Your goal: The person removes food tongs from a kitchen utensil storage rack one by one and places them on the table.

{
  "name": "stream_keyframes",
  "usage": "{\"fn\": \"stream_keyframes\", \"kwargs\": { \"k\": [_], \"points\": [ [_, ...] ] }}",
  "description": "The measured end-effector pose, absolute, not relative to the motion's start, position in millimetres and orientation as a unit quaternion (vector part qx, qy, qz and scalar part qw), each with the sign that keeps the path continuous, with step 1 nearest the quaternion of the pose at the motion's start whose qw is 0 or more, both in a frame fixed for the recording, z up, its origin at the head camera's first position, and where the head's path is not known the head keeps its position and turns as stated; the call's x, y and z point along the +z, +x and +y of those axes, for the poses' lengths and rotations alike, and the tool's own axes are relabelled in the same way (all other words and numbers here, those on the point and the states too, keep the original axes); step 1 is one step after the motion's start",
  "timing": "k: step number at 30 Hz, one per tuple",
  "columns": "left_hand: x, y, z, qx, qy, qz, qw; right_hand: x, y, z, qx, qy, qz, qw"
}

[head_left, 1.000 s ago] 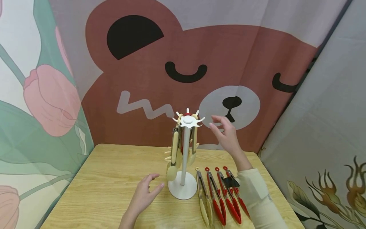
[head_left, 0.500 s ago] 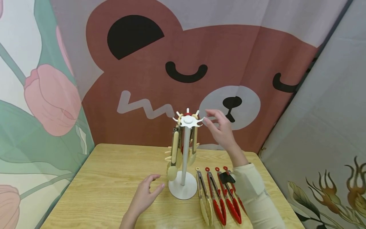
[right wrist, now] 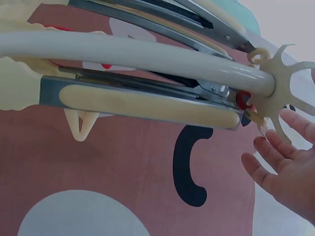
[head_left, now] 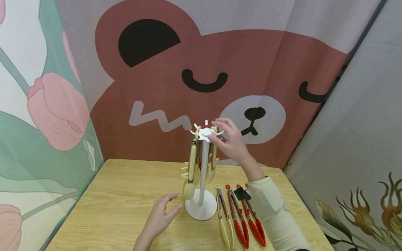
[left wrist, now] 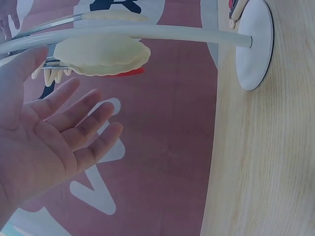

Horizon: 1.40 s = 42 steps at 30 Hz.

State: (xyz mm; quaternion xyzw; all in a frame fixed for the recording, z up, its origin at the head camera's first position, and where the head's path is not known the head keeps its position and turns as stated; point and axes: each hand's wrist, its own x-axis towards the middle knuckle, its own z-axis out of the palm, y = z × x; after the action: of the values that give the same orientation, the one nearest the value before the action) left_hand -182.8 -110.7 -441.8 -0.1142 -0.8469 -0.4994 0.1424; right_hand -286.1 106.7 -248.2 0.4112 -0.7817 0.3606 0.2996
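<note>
A white rotating-style rack with a ring of curved hooks [head_left: 205, 134] on its pole [head_left: 203, 170] stands on a round base [head_left: 201, 209]. Several tongs hang from it, among them cream-tipped tongs [right wrist: 147, 105] on the side near my right hand in the right wrist view. My right hand [head_left: 233, 146] is at the hooks, thumb overlapping the hub in the head view, fingers relaxed and holding nothing. Left of the base, my left hand [head_left: 160, 216] hovers with fingers spread, palm toward the rack [left wrist: 123, 34], holding nothing. A red ring [head_left: 206, 126] shows behind the hub.
On the wooden table [head_left: 135, 195], right of the base, lie cream-tipped tongs [head_left: 226, 233] and several red-tipped tongs [head_left: 242, 232] in a row. My right sleeve [head_left: 267, 198] and a small black piece [head_left: 243, 194] cover part of them. A bear-print curtain [head_left: 150, 90] hangs behind.
My right hand has moved left, from beside the rack to the hooks on its top. The left hand stays nearly still, and the tongs keep their places.
</note>
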Motion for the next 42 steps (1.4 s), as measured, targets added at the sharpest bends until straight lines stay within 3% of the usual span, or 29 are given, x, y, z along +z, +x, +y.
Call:
{"fn": "stream_keyframes", "kwargs": {
  "k": [11,42],
  "points": [
    [-444,-182,-109,-0.500,-0.115,-0.847,0.142,-247,-281,96,0.357,0.370,-0.823,0.240],
    [-445,-178,-106,-0.508,-0.118,-0.842,0.140,-254,-294,96,0.408,0.424,-0.773,0.239]
  ]
}}
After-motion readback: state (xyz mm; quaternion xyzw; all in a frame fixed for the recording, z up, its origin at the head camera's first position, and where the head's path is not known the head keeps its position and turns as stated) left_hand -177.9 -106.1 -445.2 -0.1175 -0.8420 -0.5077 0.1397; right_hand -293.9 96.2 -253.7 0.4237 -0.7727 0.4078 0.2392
